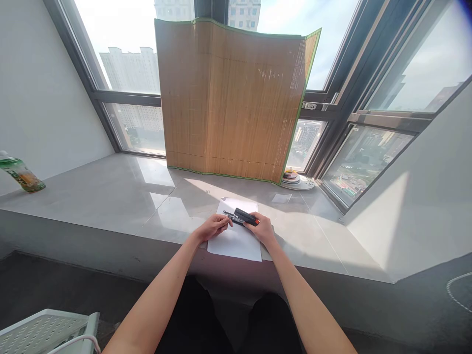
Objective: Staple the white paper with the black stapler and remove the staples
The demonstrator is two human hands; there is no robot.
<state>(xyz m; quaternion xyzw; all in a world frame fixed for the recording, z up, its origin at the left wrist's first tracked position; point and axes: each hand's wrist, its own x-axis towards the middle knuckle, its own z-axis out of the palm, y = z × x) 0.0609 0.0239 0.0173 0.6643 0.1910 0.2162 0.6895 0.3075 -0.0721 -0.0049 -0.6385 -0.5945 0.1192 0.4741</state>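
A black stapler (245,216) with a small red part is held in my right hand (262,229), its fingers wrapped round the rear end. The stapler's top arm looks lifted away from the silver-tipped lower part. My left hand (216,227) is closed in a pinch at the stapler's front left end; what lies between the fingertips is too small to make out. Beneath both hands, white paper (236,246) lies on the window sill, reaching its front edge.
A bamboo mat (228,103) with green edging stands against the window. Stacked plates (293,179) sit by its right corner. Tiny dark bits (207,191) lie on the sill (110,196). A green-labelled bottle (22,172) lies tilted far left. A white perforated chair (47,334) is lower left.
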